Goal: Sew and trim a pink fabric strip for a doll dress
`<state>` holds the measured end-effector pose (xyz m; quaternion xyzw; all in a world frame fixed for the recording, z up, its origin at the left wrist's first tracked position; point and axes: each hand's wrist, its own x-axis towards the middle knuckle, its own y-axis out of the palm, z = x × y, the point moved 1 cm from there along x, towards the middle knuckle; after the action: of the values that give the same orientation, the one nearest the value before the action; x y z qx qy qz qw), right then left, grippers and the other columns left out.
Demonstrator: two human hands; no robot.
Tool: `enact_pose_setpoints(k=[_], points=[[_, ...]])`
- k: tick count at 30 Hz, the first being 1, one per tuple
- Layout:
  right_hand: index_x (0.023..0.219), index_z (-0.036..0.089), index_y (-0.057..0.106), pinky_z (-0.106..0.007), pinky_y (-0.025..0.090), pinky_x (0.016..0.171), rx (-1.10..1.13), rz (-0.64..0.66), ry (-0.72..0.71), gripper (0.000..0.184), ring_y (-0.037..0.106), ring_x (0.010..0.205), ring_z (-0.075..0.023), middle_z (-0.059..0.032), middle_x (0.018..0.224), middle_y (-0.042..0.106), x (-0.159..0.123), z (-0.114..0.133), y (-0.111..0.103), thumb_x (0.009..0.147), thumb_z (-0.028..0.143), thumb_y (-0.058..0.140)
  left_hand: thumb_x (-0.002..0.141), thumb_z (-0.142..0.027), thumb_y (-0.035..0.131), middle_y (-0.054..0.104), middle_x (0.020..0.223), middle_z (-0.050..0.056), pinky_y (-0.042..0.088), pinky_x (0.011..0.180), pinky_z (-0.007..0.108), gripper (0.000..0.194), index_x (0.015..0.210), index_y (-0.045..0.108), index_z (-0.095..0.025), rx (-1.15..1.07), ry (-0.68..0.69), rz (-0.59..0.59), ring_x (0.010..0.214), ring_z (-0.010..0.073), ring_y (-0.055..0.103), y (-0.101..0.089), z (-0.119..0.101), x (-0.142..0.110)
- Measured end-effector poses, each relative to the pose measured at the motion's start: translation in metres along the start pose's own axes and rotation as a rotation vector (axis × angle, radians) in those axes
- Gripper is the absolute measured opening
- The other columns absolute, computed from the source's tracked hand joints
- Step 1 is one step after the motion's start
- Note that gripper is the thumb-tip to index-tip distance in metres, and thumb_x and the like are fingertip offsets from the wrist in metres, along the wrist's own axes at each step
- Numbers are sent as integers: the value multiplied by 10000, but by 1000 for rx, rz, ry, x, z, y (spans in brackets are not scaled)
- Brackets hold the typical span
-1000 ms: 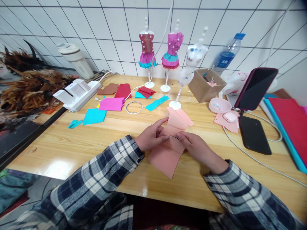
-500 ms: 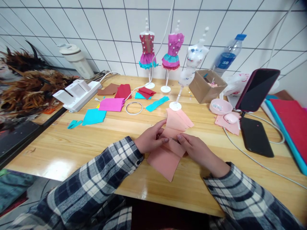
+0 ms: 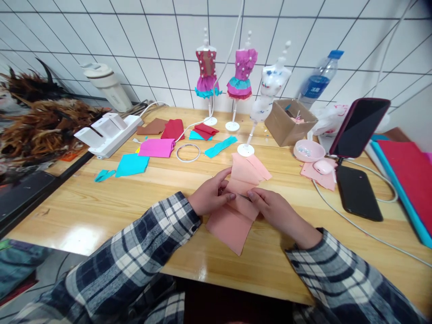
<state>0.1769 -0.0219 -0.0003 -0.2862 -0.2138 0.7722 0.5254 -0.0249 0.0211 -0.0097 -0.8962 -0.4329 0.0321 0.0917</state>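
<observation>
A creased sheet of peach crepe paper (image 3: 229,227) is held over the table in front of me, its lower part hanging toward the near edge. My left hand (image 3: 212,194) pinches its left side between thumb and fingers. From the right, my right hand (image 3: 270,204) closes its thumb and fingers at the paper's other side. A thin dark blade-like tool (image 3: 244,196) sticks out of the right fingertips across the paper; its handle is hidden, so its kind is unclear. Beyond the sheet's far end stands a bare white mini dress form (image 3: 270,92).
Two dressed mini forms, one red-topped (image 3: 206,67) and one magenta (image 3: 245,67), stand behind. Coloured paper pieces, including a turquoise one (image 3: 132,165), and a ring (image 3: 188,153) lie left. A cardboard box (image 3: 285,128), pink bowl (image 3: 308,150), phones and a cable (image 3: 337,216) are right.
The view has shifted very slightly. Both hands keep their hold on the peach paper, with no clear movement of the thin tool.
</observation>
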Motion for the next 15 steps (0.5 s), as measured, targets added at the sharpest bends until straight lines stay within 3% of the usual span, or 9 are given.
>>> enact_pose_setpoints(k=[3, 8, 15], points=[[809, 219, 624, -288, 376, 605, -14, -5, 13, 491, 579, 699, -187, -29, 790, 685, 0, 1, 0, 964, 570, 318, 826, -287, 647, 643, 858, 25, 470, 604, 252, 725, 1453, 299, -179, -18, -39, 54, 727, 168, 617, -1, 1, 0], [796, 231, 605, -298, 373, 624, -89, -8, 20, 469, 591, 723, -201, -30, 789, 684, -2, 1, -2, 974, 547, 306, 813, -262, 656, 633, 868, 24, 466, 617, 261, 710, 1438, 330, -179, -28, -34, 47, 758, 178, 609, -1, -1, 0], [765, 236, 562, -292, 364, 617, -143, -28, -1, 487, 574, 708, -199, -28, 766, 663, -5, 1, -5, 987, 544, 256, 817, -239, 647, 661, 969, 57, 501, 718, 309, 515, 1292, 463, -163, -70, -20, 41, 888, 216, 636, 1, -7, 0]])
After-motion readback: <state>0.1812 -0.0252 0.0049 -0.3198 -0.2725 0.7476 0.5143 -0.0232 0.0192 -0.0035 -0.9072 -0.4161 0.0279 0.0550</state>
